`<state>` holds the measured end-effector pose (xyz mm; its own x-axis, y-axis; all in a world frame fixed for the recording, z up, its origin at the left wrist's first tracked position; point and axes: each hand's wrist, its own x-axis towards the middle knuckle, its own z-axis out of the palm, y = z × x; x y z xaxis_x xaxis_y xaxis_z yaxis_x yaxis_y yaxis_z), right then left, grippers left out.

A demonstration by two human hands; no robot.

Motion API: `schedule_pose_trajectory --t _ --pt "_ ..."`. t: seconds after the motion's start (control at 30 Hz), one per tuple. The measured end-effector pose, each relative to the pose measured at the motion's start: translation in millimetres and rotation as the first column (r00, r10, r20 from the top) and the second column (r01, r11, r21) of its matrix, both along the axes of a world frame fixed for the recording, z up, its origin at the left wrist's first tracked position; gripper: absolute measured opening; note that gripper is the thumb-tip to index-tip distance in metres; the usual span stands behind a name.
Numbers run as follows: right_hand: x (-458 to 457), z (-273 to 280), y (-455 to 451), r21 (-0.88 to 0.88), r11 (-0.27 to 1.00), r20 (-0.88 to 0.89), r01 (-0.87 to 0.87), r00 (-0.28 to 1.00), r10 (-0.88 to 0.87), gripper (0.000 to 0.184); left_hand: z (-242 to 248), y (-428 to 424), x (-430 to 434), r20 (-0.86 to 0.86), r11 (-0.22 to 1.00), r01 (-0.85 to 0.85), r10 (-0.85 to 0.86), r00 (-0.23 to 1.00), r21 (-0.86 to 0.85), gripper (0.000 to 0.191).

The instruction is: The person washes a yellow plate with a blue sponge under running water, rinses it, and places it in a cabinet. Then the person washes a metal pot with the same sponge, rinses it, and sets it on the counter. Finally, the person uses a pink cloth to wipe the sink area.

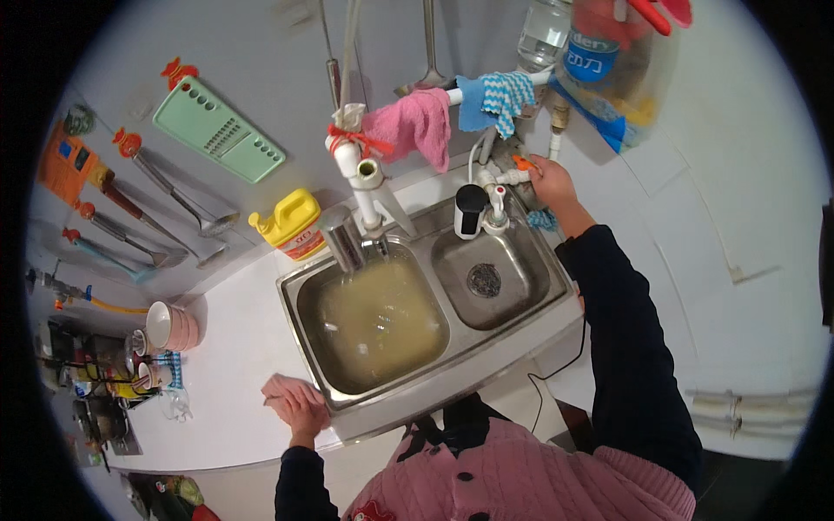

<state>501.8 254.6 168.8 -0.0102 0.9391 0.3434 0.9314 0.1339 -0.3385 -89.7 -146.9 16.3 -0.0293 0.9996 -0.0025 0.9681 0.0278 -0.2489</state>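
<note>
My left hand (301, 411) is on a pink cloth (281, 391) that lies bunched on the white countertop, beside the near left corner of the sink. My right hand (554, 185) reaches past the sink's far right corner, its fingers on the orange valve handle (522, 163) of a white pipe. Between my arms is a double-bowl stainless steel sink (440, 286). Cloudy, yellowish water (384, 319) stands in the left bowl, under a metal faucet (374, 246). A strainer (484, 280) sits in the drain of the right bowl.
Behind the sink are a yellow jug (290, 225), a small red-marked tap (498, 208) and a black-and-white dispenser (469, 211). Cloths, including a pink towel (417, 127), hang on a white pipe. Stacked bowls (171, 327) stand at left. A green grater (218, 133) hangs on the wall.
</note>
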Motion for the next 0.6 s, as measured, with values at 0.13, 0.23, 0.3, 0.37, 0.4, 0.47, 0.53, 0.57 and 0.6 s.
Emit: schedule_pose_trajectory --t 0.13,0.23,0.3,0.37,0.4,0.47,0.53,0.57,0.6 --pt "25 -38 65 -0.050 0.987 -0.013 -0.152 0.988 0.152 0.036 12 1 15 0.058 0.714 -0.247 0.373 0.926 -0.655 0.072" --pt "35 -70 94 -0.093 0.974 -0.046 -0.208 0.978 0.204 0.031 -11 -5 3 0.078 0.865 -0.238 0.302 0.950 -0.441 0.061" --pt "38 -84 107 -0.233 0.952 -0.051 -0.199 0.980 0.192 0.029 -32 -20 -8 -0.169 0.969 0.012 -0.055 0.984 -0.246 0.057" --pt "38 -96 109 -0.299 0.937 -0.276 -0.180 0.956 0.096 0.027 -53 -30 -18 0.035 0.950 -0.131 0.147 0.989 -0.282 0.056" --pt "35 -102 110 -0.255 0.960 -0.155 -0.113 0.985 0.074 0.027 -60 -34 -22 0.113 0.914 -0.209 0.262 0.958 -0.348 0.057" --pt "28 -110 110 -0.102 0.995 0.060 -0.015 0.998 0.021 0.027 -68 -37 -28 -0.005 0.941 -0.067 0.069 0.998 -0.332 0.056" --pt "20 -112 111 -0.017 1.000 0.104 0.014 0.995 -0.012 0.028 -71 -33 -30 -0.073 0.706 -0.261 0.286 0.956 -0.658 0.073" --pt "17 -111 108 -0.063 0.994 0.158 0.088 0.984 -0.077 0.029 -71 -32 -29 -0.080 0.702 -0.267 0.287 0.955 -0.660 0.073" --pt "15 -106 105 -0.072 0.996 0.167 0.056 0.985 -0.044 0.030 -70 -31 -30 -0.092 0.703 -0.259 0.266 0.959 -0.663 0.073"
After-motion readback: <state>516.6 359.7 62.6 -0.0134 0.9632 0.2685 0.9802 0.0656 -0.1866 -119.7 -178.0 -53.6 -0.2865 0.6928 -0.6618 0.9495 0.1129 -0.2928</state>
